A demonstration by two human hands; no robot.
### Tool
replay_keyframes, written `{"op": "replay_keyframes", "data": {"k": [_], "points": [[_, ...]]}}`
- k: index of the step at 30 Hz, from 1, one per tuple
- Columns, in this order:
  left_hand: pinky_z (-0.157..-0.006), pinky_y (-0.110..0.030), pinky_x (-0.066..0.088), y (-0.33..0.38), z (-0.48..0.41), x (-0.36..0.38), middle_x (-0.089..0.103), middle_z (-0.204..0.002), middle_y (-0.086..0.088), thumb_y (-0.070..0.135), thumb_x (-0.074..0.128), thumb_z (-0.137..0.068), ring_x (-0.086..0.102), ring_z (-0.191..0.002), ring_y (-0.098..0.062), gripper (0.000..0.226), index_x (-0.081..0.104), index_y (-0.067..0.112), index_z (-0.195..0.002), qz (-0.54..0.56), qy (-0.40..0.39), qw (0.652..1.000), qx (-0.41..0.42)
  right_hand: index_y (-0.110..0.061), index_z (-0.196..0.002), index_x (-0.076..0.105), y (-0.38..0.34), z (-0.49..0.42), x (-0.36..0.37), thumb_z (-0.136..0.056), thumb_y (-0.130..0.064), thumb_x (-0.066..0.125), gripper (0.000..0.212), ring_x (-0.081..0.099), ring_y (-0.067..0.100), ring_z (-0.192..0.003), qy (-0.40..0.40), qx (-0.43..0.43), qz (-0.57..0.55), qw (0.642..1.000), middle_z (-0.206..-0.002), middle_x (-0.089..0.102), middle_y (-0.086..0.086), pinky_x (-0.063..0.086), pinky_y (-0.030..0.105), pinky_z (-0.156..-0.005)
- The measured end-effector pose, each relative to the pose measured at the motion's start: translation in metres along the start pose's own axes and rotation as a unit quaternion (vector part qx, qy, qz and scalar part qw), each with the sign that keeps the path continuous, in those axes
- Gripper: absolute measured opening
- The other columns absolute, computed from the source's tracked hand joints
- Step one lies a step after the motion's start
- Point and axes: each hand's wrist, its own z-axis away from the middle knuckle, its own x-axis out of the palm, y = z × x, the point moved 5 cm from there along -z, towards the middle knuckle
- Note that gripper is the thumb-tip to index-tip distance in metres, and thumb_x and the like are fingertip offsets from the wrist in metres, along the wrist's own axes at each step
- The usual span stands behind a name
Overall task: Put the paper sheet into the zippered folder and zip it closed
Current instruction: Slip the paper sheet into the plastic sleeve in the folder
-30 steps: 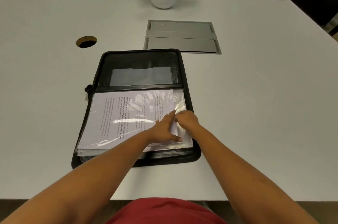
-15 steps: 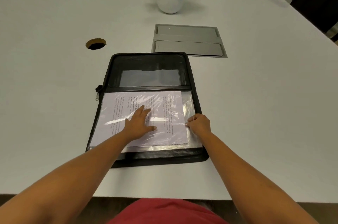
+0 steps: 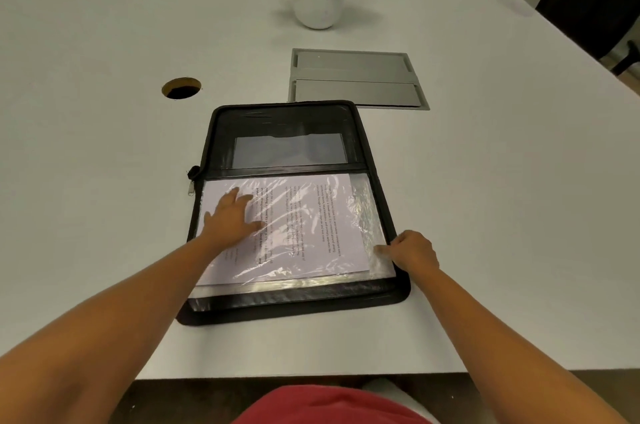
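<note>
Both my forearms are bare from the bottom edge of the view up to the wrists, with no sleeve over them. My left hand (image 3: 230, 215) and my right hand (image 3: 414, 249) are bare too, fingers (image 3: 239, 196) uncovered. Low in the view, I wear a plain red fabric garment (image 3: 329, 404), smooth and unmarked, with a pale grey patch (image 3: 384, 385) showing at its right edge.

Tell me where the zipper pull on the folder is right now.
In the head view, the zipper pull hangs off the left edge of the open folder, level with the spine, just left of the paper sheet and beyond the left hand.
</note>
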Motion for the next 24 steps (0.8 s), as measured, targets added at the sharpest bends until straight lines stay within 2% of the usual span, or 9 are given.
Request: {"op": "replay_keyframes", "data": {"k": [3,6,8,11,15,19,22,24], "points": [[-0.114,-0.057,0.016,-0.006,-0.010,-0.011,0.005,-0.158,-0.004,0.045,0.058,-0.087,0.007,-0.146,-0.026,0.073,0.024,0.019,-0.146,-0.043,-0.012,0.999,0.001,-0.006,-0.108,0.055,0.007,0.000,-0.004,-0.074,-0.041,0.072,0.052,0.059,0.028,-0.100,0.006,0.032,0.032,0.999,-0.111,0.061,0.010,0.043,0.030,-0.071],[-0.115,-0.057,0.014,-0.005,-0.023,-0.018,0.004,-0.159,-0.005,0.049,0.055,-0.087,0.006,-0.146,-0.027,0.074,0.021,0.021,-0.147,-0.090,-0.028,0.995,0.002,-0.005,-0.103,0.056,0.006,-0.003,-0.004,-0.072,-0.043,0.072,0.051,0.060,0.027,-0.091,0.004,0.055,0.041,0.998,-0.110,0.063,0.012,0.048,0.031,-0.071],[-0.114,-0.056,0.014,-0.002,-0.031,-0.020,0.003,-0.159,-0.005,0.051,0.053,-0.087,0.006,-0.146,-0.027,0.075,0.019,0.021,-0.148,-0.107,-0.050,0.993,0.000,-0.005,-0.107,0.055,0.003,-0.006,-0.001,-0.070,-0.042,0.074,0.055,0.060,0.028,-0.096,0.005,0.059,0.046,0.997,-0.114,0.060,0.013,0.051,0.034,-0.078],[-0.114,-0.057,0.014,0.005,-0.041,-0.021,0.003,-0.159,-0.005,0.051,0.053,-0.087,0.006,-0.146,-0.027,0.078,0.016,0.021,-0.148,-0.130,-0.072,0.989,0.007,-0.004,-0.119,0.045,0.002,-0.008,0.001,-0.066,-0.039,0.079,0.072,0.057,0.031,-0.109,0.010,0.077,0.042,0.996,-0.121,0.056,0.014,0.050,0.039,-0.088],[-0.114,-0.057,0.012,0.014,-0.056,-0.025,0.005,-0.159,-0.004,0.051,0.052,-0.088,0.006,-0.146,-0.026,0.079,0.014,0.019,-0.149,-0.153,-0.071,0.985,0.021,0.001,-0.108,0.052,0.004,-0.019,0.000,-0.068,-0.031,0.080,0.059,0.061,0.031,-0.099,-0.026,0.103,-0.003,0.994,-0.111,0.061,0.017,0.053,0.040,-0.087],[-0.114,-0.055,0.012,0.018,-0.067,-0.024,0.012,-0.158,-0.005,0.052,0.049,-0.089,0.014,-0.145,-0.027,0.077,0.015,0.017,-0.149,-0.161,-0.087,0.983,0.008,0.005,-0.113,0.052,0.002,-0.024,0.004,-0.072,-0.020,0.077,0.054,0.058,0.033,-0.105,-0.072,0.128,-0.046,0.988,-0.117,0.059,0.018,0.050,0.039,-0.090],[-0.114,-0.054,0.016,0.020,-0.072,-0.022,0.021,-0.155,-0.007,0.052,0.049,-0.089,0.024,-0.141,-0.029,0.074,0.021,0.016,-0.147,-0.172,-0.079,0.982,0.002,0.008,-0.116,0.052,-0.004,-0.026,0.001,-0.077,-0.008,0.071,0.047,0.053,0.030,-0.099,-0.138,0.155,-0.118,0.971,-0.117,0.057,0.018,0.045,0.033,-0.083],[-0.114,-0.055,0.014,0.021,-0.075,-0.025,0.028,-0.151,-0.008,0.053,0.047,-0.090,0.028,-0.139,-0.029,0.070,0.026,0.016,-0.145,-0.192,-0.065,0.979,0.007,0.009,-0.117,0.051,-0.010,-0.028,-0.006,-0.077,-0.005,0.070,0.046,0.053,0.029,-0.101,-0.172,0.153,-0.147,0.962,-0.118,0.056,0.020,0.046,0.034,-0.090]]}}
